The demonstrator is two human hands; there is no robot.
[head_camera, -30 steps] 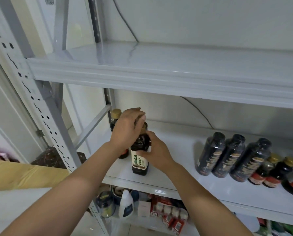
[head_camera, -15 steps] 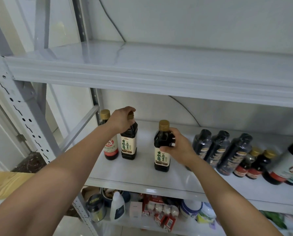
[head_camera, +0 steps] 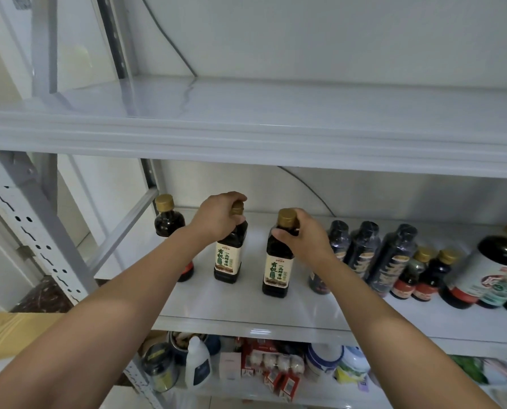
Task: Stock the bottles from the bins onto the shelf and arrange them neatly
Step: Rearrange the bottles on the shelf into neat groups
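Right bottle (head_camera: 277, 270) stands upright nearest the front edge of the shelf (head_camera: 246, 308), its base seemingly down on the white board. The right hand (head_camera: 305, 236) grasps it at the neck, thumb on the dark shoulder and fingers curled round just under the gold cap. A little further in and apart from it, the left bottle (head_camera: 228, 258), a twin with the same cream label, also stands upright. The left hand (head_camera: 217, 218) is clamped over its cap from above, fingers wrapped down round the top so only a sliver of gold shows. Neither hand is released. Beyond the left wrist a round bottle (head_camera: 166, 219) sits at the shelf's left end, partly hidden by the forearm. To the right a row runs along the shelf: three wrapped bottles (head_camera: 364, 252), two small bottles (head_camera: 423, 278) with red labels, then a big bottle (head_camera: 488, 270) at the frame's edge. Stocking looks well under way, with this pair placed but not let go. Spacing is uneven (a wide gap lies between the twins), so closing ranks and squaring labels seems left to do. The bins are out of view, so how many remain cannot be told. Farthest up, the top shelf (head_camera: 246, 113) carries nothing that shows.
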